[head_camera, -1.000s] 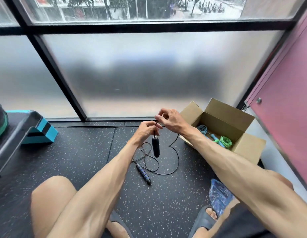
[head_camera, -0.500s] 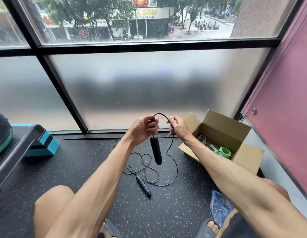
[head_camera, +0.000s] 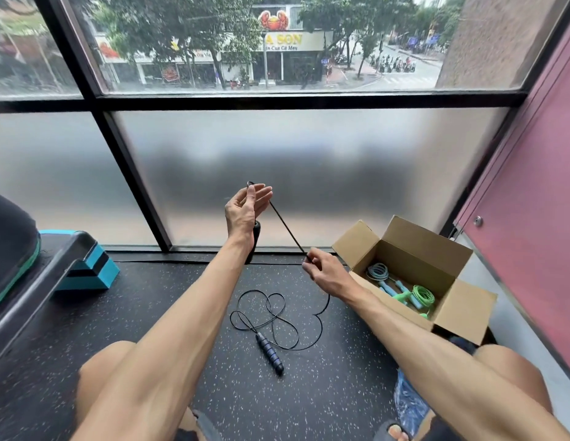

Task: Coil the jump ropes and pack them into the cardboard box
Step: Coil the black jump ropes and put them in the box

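Observation:
A black jump rope (head_camera: 288, 230) runs taut between my two hands. My left hand (head_camera: 245, 210) is raised, its fingers partly spread, with the rope looped over them and one black handle (head_camera: 256, 237) hanging behind the wrist. My right hand (head_camera: 325, 272) is lower, to the right, and pinches the cord. The rest of the cord lies in loose loops (head_camera: 267, 313) on the floor beside the second handle (head_camera: 270, 353). An open cardboard box (head_camera: 404, 246) stands at the right, holding a coiled blue rope (head_camera: 377, 271) and a coiled green rope (head_camera: 422, 296).
Frosted window glass (head_camera: 277, 173) stands right behind the hands. A teal and black step block (head_camera: 86, 270) and a dark bench edge (head_camera: 38, 281) are at the left. A pink wall (head_camera: 532, 218) is at the right. A blue plastic bag (head_camera: 411, 405) lies by my right foot.
My left hand rose with the handle and its fingers spread. My right hand slid down and right along the cord, pulling it straight. The view tilted upward.

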The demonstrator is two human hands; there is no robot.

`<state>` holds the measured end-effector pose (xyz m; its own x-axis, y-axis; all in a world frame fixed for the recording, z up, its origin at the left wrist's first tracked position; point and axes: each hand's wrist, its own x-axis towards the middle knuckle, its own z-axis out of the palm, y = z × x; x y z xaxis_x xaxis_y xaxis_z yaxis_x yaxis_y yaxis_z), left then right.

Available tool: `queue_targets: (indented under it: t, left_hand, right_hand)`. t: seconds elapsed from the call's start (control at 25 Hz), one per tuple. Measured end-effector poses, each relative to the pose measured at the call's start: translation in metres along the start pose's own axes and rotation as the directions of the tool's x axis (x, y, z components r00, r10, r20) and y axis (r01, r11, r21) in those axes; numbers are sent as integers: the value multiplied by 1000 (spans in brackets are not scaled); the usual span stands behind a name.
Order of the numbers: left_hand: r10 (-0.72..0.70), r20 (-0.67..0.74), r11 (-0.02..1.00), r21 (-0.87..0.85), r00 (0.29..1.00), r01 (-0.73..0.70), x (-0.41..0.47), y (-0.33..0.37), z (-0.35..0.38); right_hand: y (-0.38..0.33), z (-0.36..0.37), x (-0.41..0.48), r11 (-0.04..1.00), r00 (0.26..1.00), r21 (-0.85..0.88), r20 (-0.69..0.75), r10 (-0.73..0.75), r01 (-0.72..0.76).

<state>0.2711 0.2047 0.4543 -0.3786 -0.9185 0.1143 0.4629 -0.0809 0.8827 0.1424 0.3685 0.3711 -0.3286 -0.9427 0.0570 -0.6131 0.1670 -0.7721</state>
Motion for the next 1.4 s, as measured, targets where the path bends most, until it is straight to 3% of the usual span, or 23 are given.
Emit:
queue_targets:
  t: [0.2, 0.36, 0.52, 0.68, 0.84, 1.04, 1.2, 1.32, 1.4]
  left_hand:
    - [21, -103, 998, 57, 995, -15, 8, 3, -15]
    - [18, -104, 992, 123, 994, -5, 5, 0, -20]
    - [-29, 31, 933, 358, 999, 16, -8, -8, -31]
    - [-230, 229, 886, 451, 946, 106, -26, -5, -32]
    - [-376, 379, 868, 463, 846, 179, -38, 1, -25]
    - [-467, 482, 882, 308, 741, 356, -42, 6, -10]
    - [-388, 507, 911, 84, 770, 404, -37, 16, 2]
    - [-288, 443, 944, -20, 849, 330, -30, 20, 7]
    - [-229, 370, 951, -111, 900, 288, -26, 21, 10]
  right_hand:
    - [-24, -7, 3, 947, 976, -237, 38, -217, 219]
    - [-44, -6, 0, 826, 909, -390, 87, -407, 407]
    - [-64, -15, 4, 802, 876, -394, 18, -482, 449]
    - [-82, -30, 15, 804, 841, -416, -146, -521, 425]
    - [-83, -40, 31, 919, 860, -218, -333, -387, 329]
    - [-82, -46, 43, 966, 886, 10, -401, -233, 259]
    - [-69, -43, 46, 966, 933, 221, -356, -45, 131]
    - [-59, -34, 40, 900, 983, 431, -128, 129, -61]
    - [-55, -28, 34, 844, 979, 502, 26, 202, -188]
